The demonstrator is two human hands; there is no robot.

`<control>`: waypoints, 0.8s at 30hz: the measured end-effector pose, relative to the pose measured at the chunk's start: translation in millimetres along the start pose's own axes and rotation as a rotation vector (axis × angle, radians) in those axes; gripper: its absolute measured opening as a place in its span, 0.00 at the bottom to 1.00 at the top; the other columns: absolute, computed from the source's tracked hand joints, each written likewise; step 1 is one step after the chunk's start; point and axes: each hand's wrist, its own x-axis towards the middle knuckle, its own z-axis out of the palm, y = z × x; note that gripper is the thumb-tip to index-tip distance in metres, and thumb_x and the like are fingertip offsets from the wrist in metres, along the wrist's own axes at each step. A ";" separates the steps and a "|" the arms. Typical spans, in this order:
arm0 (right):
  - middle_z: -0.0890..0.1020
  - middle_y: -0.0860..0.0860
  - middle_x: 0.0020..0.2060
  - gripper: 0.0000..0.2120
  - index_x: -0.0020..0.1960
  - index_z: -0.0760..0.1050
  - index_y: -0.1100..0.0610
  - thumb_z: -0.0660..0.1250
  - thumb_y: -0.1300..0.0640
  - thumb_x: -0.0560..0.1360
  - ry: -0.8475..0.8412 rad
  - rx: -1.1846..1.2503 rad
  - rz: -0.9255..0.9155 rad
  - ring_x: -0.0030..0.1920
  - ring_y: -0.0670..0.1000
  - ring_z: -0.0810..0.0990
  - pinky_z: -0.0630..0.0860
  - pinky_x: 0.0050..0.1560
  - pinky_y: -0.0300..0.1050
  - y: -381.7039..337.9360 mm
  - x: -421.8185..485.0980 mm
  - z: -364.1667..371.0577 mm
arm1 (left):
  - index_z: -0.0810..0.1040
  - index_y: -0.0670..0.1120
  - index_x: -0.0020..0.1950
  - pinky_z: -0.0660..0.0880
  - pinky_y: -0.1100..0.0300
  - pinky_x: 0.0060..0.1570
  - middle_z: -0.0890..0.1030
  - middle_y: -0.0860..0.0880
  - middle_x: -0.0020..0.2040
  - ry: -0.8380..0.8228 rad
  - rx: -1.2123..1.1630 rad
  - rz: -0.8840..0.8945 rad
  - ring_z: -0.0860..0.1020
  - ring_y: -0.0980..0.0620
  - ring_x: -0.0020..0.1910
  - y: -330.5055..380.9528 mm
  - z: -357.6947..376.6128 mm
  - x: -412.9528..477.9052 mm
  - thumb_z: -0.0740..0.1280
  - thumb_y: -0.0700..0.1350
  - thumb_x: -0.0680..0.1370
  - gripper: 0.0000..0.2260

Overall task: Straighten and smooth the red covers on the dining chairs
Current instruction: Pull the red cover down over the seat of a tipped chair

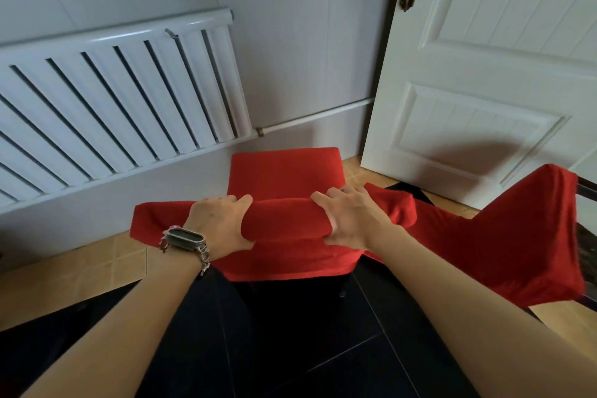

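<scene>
A dining chair in a red cover [286, 171] stands right below me, its seat pointing away toward the wall. The top of its covered backrest [284, 220] runs across the middle of the view. My left hand [219, 223], with a watch on the wrist, grips the backrest top on the left, fingers over the far side and thumb on the near side. My right hand [349, 220] grips it on the right in the same way. A second chair in a red cover [523, 236] stands close on the right, its cover touching the first.
A white radiator [113, 97] lines the wall on the left, with a thin pipe [316, 116] running right from it. A white panelled door [484, 74] stands open at the right. The floor is tan tile with a black area [290, 349] under me.
</scene>
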 end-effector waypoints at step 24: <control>0.49 0.53 0.77 0.42 0.78 0.44 0.51 0.66 0.58 0.74 -0.048 0.098 0.375 0.77 0.58 0.42 0.38 0.71 0.67 -50.2 -37.8 -4.0 | 0.47 0.49 0.78 0.42 0.41 0.73 0.51 0.47 0.78 -0.068 -0.281 -0.305 0.47 0.44 0.77 61.2 -6.6 -62.2 0.65 0.51 0.78 0.36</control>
